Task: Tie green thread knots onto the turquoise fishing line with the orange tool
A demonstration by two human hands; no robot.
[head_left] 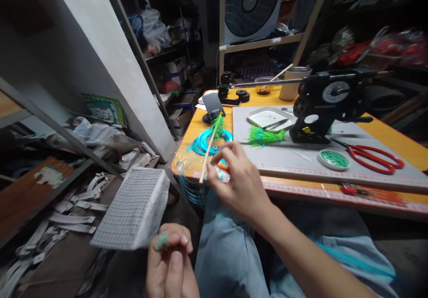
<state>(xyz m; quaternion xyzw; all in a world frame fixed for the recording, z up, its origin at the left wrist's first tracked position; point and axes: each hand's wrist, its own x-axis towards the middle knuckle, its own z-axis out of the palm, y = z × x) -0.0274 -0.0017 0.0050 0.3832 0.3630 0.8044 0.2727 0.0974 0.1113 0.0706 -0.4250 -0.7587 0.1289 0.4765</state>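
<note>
By the table (196, 125), right fingers (214, 179) curl beside the wooden stick (204, 167), left fingers (175, 266) bent, grips unclear.

I can't read any words or numbers from where I stand. The black machine (310, 132) has a round white dial (336, 92) with dark marks on it, but they are too small to make out. A pink and white strip (294, 186) runs along the front of the table (384, 130), and its tiny marks are too blurry to read. The green packet (107, 108) on the left has a picture or print on it, too fuzzy to tell which.
</note>
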